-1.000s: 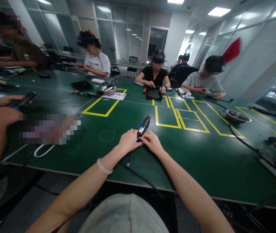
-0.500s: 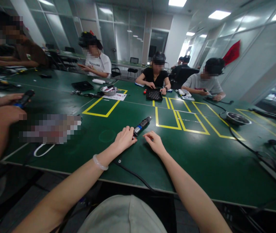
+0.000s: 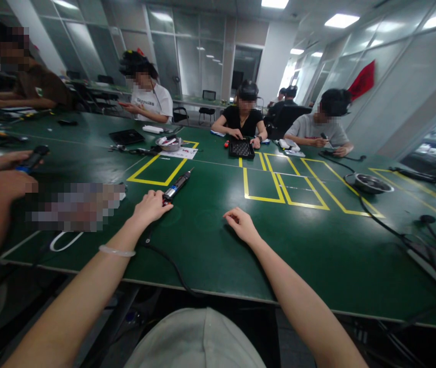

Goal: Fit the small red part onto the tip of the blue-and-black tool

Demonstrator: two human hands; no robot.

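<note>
My left hand [image 3: 149,206] grips the rear end of a black corded electric screwdriver [image 3: 177,185] that lies on the green table [image 3: 210,240], its tip pointing away toward the yellow tape rectangle [image 3: 160,168]. The tool's black cable [image 3: 167,263] trails back off the near table edge. My right hand [image 3: 242,224] rests on the table to the right, apart from the tool, fingers loosely curled with nothing in them.
A person's arm and hand with another screwdriver [image 3: 29,159] are at the left, beside a blurred patch. Across the table several people work; a black tray [image 3: 241,148], a bowl [image 3: 168,143], a metal dish [image 3: 369,183] and cables [image 3: 402,230] lie there.
My left hand has carried the screwdriver leftward across the table. My right hand let go of it and stayed resting near the middle.
</note>
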